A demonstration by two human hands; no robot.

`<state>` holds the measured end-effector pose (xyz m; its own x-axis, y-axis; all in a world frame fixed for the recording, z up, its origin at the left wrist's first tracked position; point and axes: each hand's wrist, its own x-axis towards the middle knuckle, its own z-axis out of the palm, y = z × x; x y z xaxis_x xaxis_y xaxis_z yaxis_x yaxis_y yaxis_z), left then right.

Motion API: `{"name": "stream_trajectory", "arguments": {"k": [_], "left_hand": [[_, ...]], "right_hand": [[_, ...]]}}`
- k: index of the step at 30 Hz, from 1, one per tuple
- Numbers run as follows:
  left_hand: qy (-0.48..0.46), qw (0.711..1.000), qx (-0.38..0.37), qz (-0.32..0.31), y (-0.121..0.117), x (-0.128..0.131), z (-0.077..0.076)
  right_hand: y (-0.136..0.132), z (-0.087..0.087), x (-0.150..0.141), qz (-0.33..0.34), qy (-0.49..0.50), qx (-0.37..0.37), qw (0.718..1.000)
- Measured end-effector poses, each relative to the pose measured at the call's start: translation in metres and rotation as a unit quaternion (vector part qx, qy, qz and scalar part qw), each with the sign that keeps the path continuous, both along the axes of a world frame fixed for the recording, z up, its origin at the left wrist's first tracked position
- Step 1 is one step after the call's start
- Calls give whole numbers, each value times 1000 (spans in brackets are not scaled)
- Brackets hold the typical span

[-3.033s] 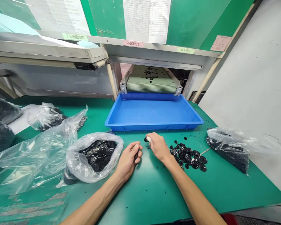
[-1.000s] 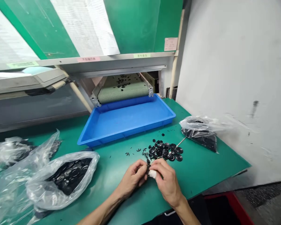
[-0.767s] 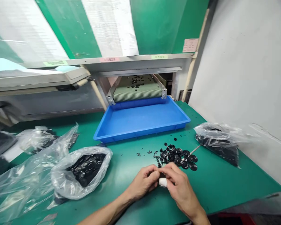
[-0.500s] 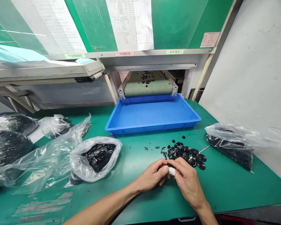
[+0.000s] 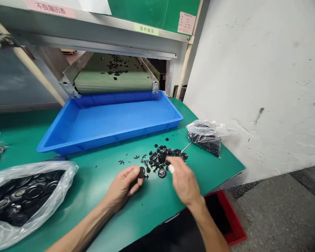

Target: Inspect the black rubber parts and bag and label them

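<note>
My left hand (image 5: 127,182) is closed in a pinch on a black round disc (image 5: 142,172), held just above the table at the near left of the pile. My right hand (image 5: 183,180), a white wrap (image 5: 171,169) on one digit, reaches over the pile's right side with its fingers apart; its fingertips are beside the black round parts (image 5: 162,158), and no held piece shows. A single ringed disc (image 5: 162,173) lies between my hands. Small black branched scraps (image 5: 136,157) are scattered left of the pile.
An open plastic bag (image 5: 70,171) of black discs stands at left. The blue tray (image 5: 107,138) sits below a green conveyor belt (image 5: 112,85) carrying black pieces. At right are another plastic bag (image 5: 204,138) of black parts and a thin stick (image 5: 186,147); a red bin (image 5: 240,232) is below the table edge.
My hands, together before, are now apart. The left holds a disc on its own, while the right has moved over the pile. My view has turned right and come closer.
</note>
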<state>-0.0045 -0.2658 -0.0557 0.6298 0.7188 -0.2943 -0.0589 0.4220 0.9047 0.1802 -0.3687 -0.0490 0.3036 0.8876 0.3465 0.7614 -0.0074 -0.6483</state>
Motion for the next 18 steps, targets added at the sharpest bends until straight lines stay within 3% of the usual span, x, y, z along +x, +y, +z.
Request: {"name": "stream_trajectory", "arguments": {"k": [3, 6, 12, 18], "left_hand": [[-38, 996, -81, 28, 6, 0, 2], [-81, 988, -124, 42, 8, 0, 7], [-129, 976, -164, 70, 7, -2, 8], [-114, 984, -140, -5, 7, -4, 1]], "right_hand": [[-7, -8, 48, -118, -75, -41, 989], [-3, -18, 75, -132, -100, -84, 983], [2, -24, 74, -132, -106, -63, 984], [5, -29, 74, -126, -106, -78, 983]]}}
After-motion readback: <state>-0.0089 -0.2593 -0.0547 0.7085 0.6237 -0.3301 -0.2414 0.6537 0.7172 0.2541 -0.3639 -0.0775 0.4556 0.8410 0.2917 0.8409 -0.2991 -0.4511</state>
